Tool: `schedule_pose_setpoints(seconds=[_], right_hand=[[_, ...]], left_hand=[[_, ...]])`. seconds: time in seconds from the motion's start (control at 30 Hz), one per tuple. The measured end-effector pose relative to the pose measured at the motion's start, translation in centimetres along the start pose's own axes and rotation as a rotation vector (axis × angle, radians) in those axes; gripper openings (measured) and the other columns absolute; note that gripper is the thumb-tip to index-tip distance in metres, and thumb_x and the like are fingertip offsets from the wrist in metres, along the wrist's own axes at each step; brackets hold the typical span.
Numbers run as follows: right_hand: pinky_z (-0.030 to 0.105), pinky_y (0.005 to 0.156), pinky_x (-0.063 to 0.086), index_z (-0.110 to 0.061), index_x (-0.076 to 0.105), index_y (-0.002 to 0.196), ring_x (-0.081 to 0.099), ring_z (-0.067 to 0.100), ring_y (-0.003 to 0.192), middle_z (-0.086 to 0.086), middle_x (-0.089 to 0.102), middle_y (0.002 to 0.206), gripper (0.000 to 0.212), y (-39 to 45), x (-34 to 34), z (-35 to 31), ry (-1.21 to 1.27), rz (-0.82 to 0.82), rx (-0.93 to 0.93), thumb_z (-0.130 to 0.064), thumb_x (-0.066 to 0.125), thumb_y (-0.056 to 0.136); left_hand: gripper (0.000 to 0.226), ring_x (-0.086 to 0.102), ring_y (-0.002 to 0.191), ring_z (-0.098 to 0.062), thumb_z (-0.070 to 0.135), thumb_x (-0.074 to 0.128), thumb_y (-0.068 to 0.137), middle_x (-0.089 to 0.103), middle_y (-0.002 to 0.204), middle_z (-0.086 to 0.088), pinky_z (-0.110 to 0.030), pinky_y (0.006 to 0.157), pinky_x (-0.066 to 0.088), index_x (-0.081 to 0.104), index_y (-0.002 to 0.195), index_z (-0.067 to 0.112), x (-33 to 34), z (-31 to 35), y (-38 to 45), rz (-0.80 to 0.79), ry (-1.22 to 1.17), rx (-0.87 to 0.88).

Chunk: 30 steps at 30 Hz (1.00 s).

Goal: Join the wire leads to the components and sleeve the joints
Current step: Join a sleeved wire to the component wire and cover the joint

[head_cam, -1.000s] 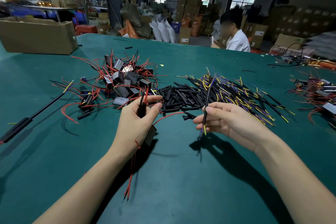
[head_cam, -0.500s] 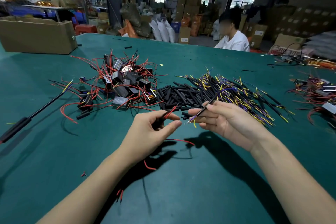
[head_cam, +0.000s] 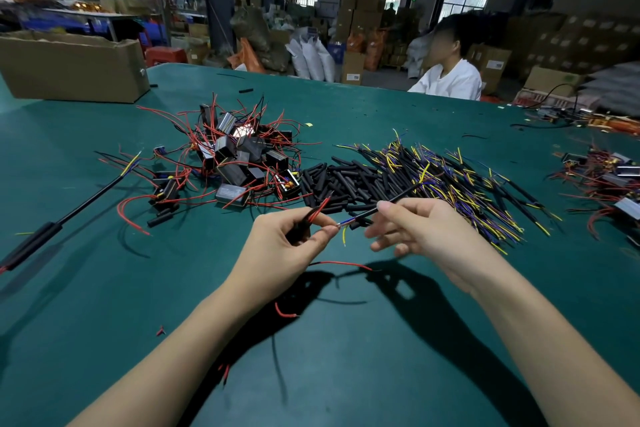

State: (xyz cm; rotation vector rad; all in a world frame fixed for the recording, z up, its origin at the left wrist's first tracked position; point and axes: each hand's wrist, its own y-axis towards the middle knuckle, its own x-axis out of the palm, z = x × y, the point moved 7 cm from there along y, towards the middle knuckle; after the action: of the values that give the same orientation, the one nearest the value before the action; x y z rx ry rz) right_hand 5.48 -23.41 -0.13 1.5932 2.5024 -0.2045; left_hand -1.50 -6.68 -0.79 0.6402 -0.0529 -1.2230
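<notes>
My left hand (head_cam: 284, 250) holds a black component with red leads (head_cam: 318, 208) poking up above the thumb; one red lead (head_cam: 341, 264) hangs below over the table. My right hand (head_cam: 426, 236) pinches a thin black cable (head_cam: 398, 198) whose bared blue and yellow ends (head_cam: 343, 226) meet my left fingertips. Behind the hands lie a pile of black components with red leads (head_cam: 235, 156), a heap of black sleeve tubes (head_cam: 339, 180) and a heap of black cables with yellow and purple ends (head_cam: 460, 180).
The green table (head_cam: 346, 357) carries a finished sleeved cable (head_cam: 62, 218) at the left, a cardboard box (head_cam: 72, 66) at the far left and more components (head_cam: 609, 180) at the right edge. A person in white (head_cam: 450, 76) sits across the table.
Both hands came together. The right hand tilted its cable from upright to slanting, tip toward the left hand. The left hand turned the component so the red leads point up right.
</notes>
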Motion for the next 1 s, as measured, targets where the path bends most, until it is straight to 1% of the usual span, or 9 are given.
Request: schedule_pose_setpoints(seconds=[0.17,0.27,0.37,0.43,0.53,0.63,0.7,0.9,1.0], right_hand=[[0.013,0.045,0.036,-0.012,0.065,0.072,0.058,0.010,0.049,0.003,0.069,0.062,0.022,-0.1,-0.2,-0.5,-0.115,0.165,-0.089,-0.029,0.068,0.087],[0.016,0.069,0.042,-0.019,0.070,0.077,0.058,0.003,0.072,-0.006,0.069,0.075,0.009,-1.0,0.2,-2.6,-0.418,0.308,-0.407,-0.024,0.072,0.083],[0.030,0.092,0.030,-0.026,0.072,0.092,0.049,0.004,0.102,-0.015,0.064,0.099,0.006,-1.8,2.7,-3.3,-0.726,0.192,-0.613,-0.026,0.069,0.087],[0.031,0.092,0.033,-0.026,0.073,0.086,0.055,-0.002,0.092,-0.022,0.065,0.087,0.007,-1.5,3.2,-2.7,-0.646,0.105,-0.555,-0.024,0.067,0.089],[0.017,0.072,0.044,-0.018,0.074,0.081,0.058,-0.001,0.070,-0.015,0.067,0.072,0.009,-1.3,2.9,-2.4,-0.500,0.056,-0.514,-0.016,0.067,0.088],[0.012,0.061,0.039,-0.013,0.072,0.079,0.054,0.003,0.063,-0.014,0.063,0.067,0.010,-1.5,3.1,-2.9,-0.481,0.067,-0.550,-0.012,0.067,0.087],[0.013,0.058,0.038,-0.013,0.072,0.078,0.052,0.006,0.060,-0.012,0.062,0.065,0.011,-1.6,3.2,-3.0,-0.452,0.078,-0.553,-0.010,0.067,0.087],[0.024,0.059,0.042,-0.018,0.069,0.070,0.052,0.009,0.058,0.000,0.064,0.063,0.018,-1.2,3.2,-2.2,-0.245,0.086,-0.437,-0.010,0.065,0.087],[0.016,0.059,0.044,-0.021,0.068,0.069,0.055,0.006,0.059,0.003,0.066,0.065,0.021,-1.1,3.3,-2.0,-0.167,0.099,-0.400,-0.010,0.065,0.087]], left_hand=[[0.012,0.023,0.046,-0.004,0.012,0.068,0.086,0.029,0.048,0.011,-0.016,0.044,0.019,0.070,0.076,0.018,-0.1,-0.1,0.0,-0.005,-0.002,-0.008],[0.015,0.024,0.048,-0.005,0.012,0.068,0.087,0.030,0.049,0.011,-0.017,0.046,0.019,0.070,0.075,0.021,-0.1,-0.1,0.1,-0.019,-0.015,-0.012],[0.018,0.028,0.052,-0.009,0.011,0.067,0.087,0.037,0.054,0.005,-0.024,0.051,0.021,0.069,0.076,0.024,0.0,0.1,0.1,-0.043,-0.032,-0.001],[0.016,0.029,0.052,-0.009,0.012,0.066,0.088,0.037,0.054,0.004,-0.024,0.051,0.022,0.070,0.077,0.023,0.0,0.1,0.0,-0.055,-0.030,0.004],[0.013,0.026,0.047,-0.004,0.013,0.068,0.087,0.032,0.047,0.012,-0.015,0.046,0.022,0.071,0.076,0.020,-0.1,0.1,0.0,-0.045,-0.020,-0.003],[0.009,0.027,0.045,-0.004,0.025,0.072,0.082,0.034,0.048,0.011,-0.015,0.044,0.023,0.071,0.074,0.022,-0.1,0.1,0.0,-0.039,-0.077,-0.035],[0.013,0.027,0.044,-0.006,0.034,0.072,0.077,0.034,0.050,0.008,-0.015,0.043,0.022,0.071,0.073,0.022,-0.2,-0.1,0.0,-0.041,-0.108,-0.054],[0.011,0.024,0.043,-0.006,0.014,0.073,0.082,0.033,0.048,0.006,-0.015,0.042,0.020,0.069,0.072,0.014,0.1,-0.3,0.1,-0.081,-0.085,-0.075],[0.014,0.023,0.043,-0.006,0.014,0.073,0.082,0.032,0.047,0.007,-0.015,0.042,0.020,0.067,0.070,0.015,0.2,-0.4,0.0,-0.090,-0.092,-0.072]])
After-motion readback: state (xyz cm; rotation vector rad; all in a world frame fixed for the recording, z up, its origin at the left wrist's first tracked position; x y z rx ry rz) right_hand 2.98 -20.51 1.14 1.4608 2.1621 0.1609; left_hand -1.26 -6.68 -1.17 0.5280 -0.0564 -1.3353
